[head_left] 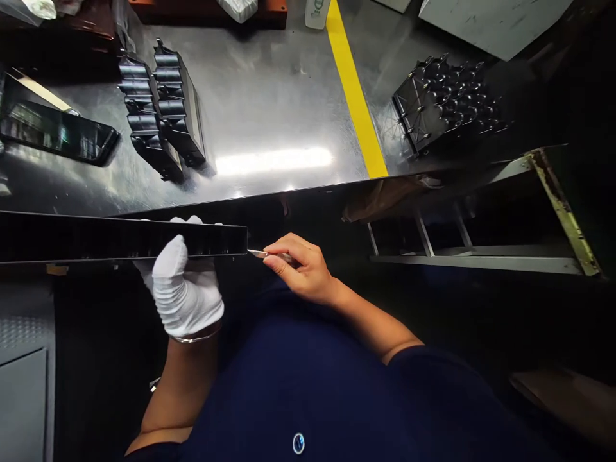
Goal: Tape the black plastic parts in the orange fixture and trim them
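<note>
My left hand [187, 289], in a white glove, is wrapped round a long black part [120, 240] held level in front of the table's near edge. The thumb lies over its near side, and fingertips show past its far side. My bare right hand [303, 266] pinches a small metal blade [257, 253] between thumb and forefinger. The blade's tip is at the right end of the black part. What lies inside the curled fingers of the right hand is mostly hidden.
Two ribbed black parts [168, 109] stand on the metal table [269, 96], beside a phone [58, 131]. Right of the yellow strip [359, 96] sits a black moulded block [445, 102]. A bottle [316, 14] is at the back. A metal frame [476, 263] stands right, below table level.
</note>
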{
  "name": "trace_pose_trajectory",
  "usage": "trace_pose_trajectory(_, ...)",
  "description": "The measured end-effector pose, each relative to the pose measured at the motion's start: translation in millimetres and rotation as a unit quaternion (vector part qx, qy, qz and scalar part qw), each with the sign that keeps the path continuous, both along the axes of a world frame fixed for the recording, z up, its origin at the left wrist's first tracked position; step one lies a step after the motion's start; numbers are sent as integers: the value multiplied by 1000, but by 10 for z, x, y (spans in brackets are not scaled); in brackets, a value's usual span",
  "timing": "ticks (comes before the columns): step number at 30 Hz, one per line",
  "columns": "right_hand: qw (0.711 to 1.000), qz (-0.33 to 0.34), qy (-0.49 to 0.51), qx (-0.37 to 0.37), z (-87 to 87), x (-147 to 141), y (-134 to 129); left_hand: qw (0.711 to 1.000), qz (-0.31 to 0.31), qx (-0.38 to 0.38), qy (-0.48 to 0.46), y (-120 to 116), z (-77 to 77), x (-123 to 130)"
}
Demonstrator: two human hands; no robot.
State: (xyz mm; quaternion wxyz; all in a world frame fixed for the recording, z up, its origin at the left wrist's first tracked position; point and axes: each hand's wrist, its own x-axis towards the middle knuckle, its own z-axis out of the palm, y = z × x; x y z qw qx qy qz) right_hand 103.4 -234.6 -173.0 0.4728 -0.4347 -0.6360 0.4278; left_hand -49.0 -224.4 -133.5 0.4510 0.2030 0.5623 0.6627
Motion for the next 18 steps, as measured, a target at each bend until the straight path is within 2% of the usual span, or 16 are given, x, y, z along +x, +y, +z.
trace_pose_trajectory(3, 1000, -11, -8, 21, 7, -13, -10, 996, 42, 21, -74, -16, 9, 24)
trace_pose_trajectory(9, 998, -21, -15, 52, -54, -7, 23, 994, 13, 69, -81, -59, 21, 12)
trace_pose_trajectory(14, 996, -68, -38, 53, -139, 76, 188, 992, -48, 61, -97, -130, 48, -49)
trace_pose_trajectory(18, 995, -85, -37, 30, -151, 166, 232, 969, -161, -49, -178, -165, 50, -112)
